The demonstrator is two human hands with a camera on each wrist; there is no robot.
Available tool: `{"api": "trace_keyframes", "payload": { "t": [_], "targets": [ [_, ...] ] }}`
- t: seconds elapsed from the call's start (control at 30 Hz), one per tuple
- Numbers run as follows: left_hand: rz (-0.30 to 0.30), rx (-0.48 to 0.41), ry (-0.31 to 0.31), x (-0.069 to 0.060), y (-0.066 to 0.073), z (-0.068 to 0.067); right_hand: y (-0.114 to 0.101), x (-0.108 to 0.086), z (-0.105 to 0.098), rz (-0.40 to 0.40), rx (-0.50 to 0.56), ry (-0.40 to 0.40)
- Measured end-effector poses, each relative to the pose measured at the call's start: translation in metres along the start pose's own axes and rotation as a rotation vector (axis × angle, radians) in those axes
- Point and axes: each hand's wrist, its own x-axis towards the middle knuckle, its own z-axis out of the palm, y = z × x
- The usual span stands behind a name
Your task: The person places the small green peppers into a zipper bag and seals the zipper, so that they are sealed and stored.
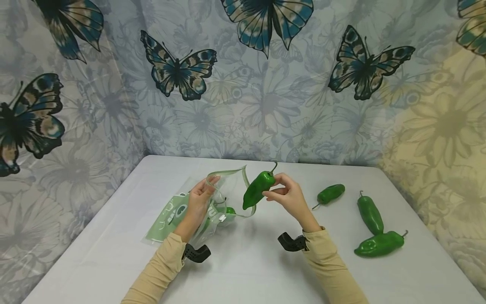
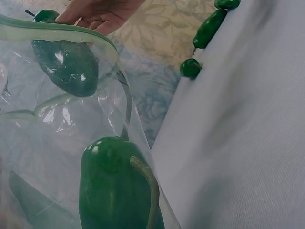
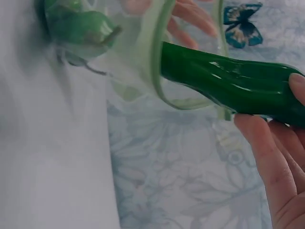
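My left hand (image 1: 203,198) grips the rim of a clear zip bag (image 1: 228,179) with a pale green edge, its mouth spread apart. Between the thumb and fingers of my right hand (image 1: 290,196) is a green pepper (image 1: 259,189), stem up and tip down. In the right wrist view the tip of this pepper (image 3: 228,83) sits at the bag's green-edged mouth (image 3: 157,62). Inside the bag lie green peppers, one showing large in the left wrist view as a pepper (image 2: 114,186) with a curved stem. The left fingers are partly hidden behind the plastic.
On the right of the white table (image 1: 258,274) lie three more peppers: a small pepper (image 1: 331,194), an upright-lying pepper (image 1: 370,214) and a third pepper (image 1: 381,244) touching it. A flat green printed bag (image 1: 167,219) lies at the left. Butterfly-patterned cloth (image 1: 265,105) hangs behind.
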Motion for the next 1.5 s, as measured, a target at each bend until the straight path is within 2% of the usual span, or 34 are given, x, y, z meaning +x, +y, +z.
{"api": "trace_keyframes", "payload": {
  "t": [0.27, 0.4, 0.6, 0.77, 1.03, 1.33, 1.5],
  "targets": [
    [0.028, -0.017, -0.026, 0.002, -0.003, 0.003, 0.003, 0.000, 0.013, 0.026, 0.027, 0.016],
    [0.023, -0.019, -0.029, 0.002, -0.003, 0.005, 0.009, -0.002, 0.019, 0.003, 0.040, 0.018],
    [0.010, -0.011, -0.016, -0.002, -0.001, 0.005, 0.028, -0.005, 0.029, 0.031, 0.061, 0.006],
    [0.004, 0.000, -0.018, -0.004, 0.000, 0.004, 0.031, -0.007, 0.038, 0.039, 0.071, -0.019],
    [0.008, 0.012, -0.002, -0.002, -0.001, 0.005, 0.003, -0.010, 0.045, 0.047, 0.070, -0.035],
    [0.024, 0.019, -0.004, -0.001, -0.001, 0.004, 0.007, -0.010, 0.047, 0.036, 0.102, -0.084],
    [0.029, 0.021, -0.004, -0.001, -0.001, 0.004, 0.007, -0.011, 0.047, 0.029, 0.086, -0.118]
  ]
}}
